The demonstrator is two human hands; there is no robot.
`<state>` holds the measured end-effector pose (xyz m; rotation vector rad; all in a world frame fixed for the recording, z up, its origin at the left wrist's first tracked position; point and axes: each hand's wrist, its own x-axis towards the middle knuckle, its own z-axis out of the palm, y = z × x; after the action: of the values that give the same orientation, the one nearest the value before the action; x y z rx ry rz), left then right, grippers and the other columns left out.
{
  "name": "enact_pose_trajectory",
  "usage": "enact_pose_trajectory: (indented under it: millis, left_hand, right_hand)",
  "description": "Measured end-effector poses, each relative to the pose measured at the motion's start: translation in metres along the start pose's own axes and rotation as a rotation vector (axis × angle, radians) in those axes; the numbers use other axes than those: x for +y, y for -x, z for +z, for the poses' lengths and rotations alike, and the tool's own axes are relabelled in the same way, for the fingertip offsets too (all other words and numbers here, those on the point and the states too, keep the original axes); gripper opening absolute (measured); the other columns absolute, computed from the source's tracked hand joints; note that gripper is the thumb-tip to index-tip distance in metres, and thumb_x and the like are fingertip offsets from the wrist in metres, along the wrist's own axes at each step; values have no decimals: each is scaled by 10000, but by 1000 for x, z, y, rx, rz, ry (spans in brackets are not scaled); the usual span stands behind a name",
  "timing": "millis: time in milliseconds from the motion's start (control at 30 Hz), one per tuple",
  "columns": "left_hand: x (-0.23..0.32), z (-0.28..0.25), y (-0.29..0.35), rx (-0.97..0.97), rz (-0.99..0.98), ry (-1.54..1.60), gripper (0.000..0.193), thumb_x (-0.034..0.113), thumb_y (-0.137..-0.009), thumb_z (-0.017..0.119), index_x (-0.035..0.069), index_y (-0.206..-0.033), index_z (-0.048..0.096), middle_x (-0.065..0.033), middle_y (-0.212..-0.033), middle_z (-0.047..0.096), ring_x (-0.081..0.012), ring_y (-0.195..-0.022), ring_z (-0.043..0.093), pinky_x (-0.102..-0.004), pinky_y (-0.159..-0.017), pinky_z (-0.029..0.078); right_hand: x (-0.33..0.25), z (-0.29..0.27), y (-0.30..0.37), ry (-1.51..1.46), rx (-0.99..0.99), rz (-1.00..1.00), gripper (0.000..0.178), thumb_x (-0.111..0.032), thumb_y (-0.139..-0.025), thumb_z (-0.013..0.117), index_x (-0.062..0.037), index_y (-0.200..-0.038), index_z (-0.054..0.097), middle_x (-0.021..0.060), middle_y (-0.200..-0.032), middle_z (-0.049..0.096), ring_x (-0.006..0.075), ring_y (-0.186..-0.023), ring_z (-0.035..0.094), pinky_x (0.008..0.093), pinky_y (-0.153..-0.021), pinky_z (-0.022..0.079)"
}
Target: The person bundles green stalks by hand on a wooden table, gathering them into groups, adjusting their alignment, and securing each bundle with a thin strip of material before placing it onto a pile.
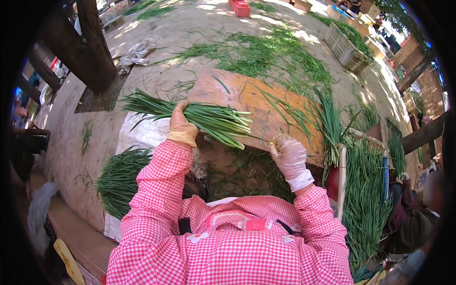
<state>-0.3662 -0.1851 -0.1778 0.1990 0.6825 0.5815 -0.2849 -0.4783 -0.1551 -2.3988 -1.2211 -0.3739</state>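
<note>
Left hand (184,124) is wrapped round the green-stalk bunch (221,122), held across the worktop's (228,85) near-left edge. Long axis runs left-right, dipping right: leaf tips left, pale ends toward right hand (274,145), the nearer one to them. Right fingertips are pinched on a thin strand (259,138) bridging the gap. Room below, between forearms; stalk pile (365,199) bounds the right.

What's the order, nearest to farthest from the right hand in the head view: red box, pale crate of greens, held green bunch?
1. Held green bunch: just left of the right hand.
2. Pale crate: upper right.
3. Red box: top centre.
</note>
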Motion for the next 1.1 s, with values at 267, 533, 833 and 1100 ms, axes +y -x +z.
enact_pose_trajectory:
  millis: [267, 533, 833, 1100]
  left_hand:
    - [9, 7, 7, -36, 43, 8, 165, 130, -841, 490, 15, -926, 572, -113, -929, 614, -289, -871, 586, -456, -840, 469]
    - [-16, 6, 18, -191, 48, -65, 180, 104, -822, 555, 51, -994, 571, -98, -879, 598, -289, -813, 600, -453, -762, 507]
    - [-10, 4, 23, -325, 27, -180, 283, 32, -797, 563, 46, -1076, 522, -66, -859, 587, -223, -747, 596, -411, -718, 528]
    - [-22, 4, 20, -372, -16, -226, 316, 44, -791, 566, 35, -1099, 496, -74, -834, 572, -251, -753, 598, -464, -707, 526]
  right_hand:
    - [72, 2, 69, 174, -1006, 433, 371, -311, -793, 617, -54, -1060, 602, 169, -979, 640, 301, -950, 606, 387, -820, 464]
    - [-33, 22, 4, -1224, -599, 516, 378, -383, -858, 589, -39, -1012, 558, 25, -754, 571, 86, -645, 516, 235, -595, 425]
    - [-33, -20, -16, -376, 110, -142, 146, -124, -847, 565, -95, -987, 594, 82, -798, 604, 259, -668, 590, 358, -583, 467]
    - [-51, -18, -30, -91, -111, -407, 160, -127, -738, 640, -103, -880, 571, 113, -716, 576, 304, -661, 586, 404, -538, 458]
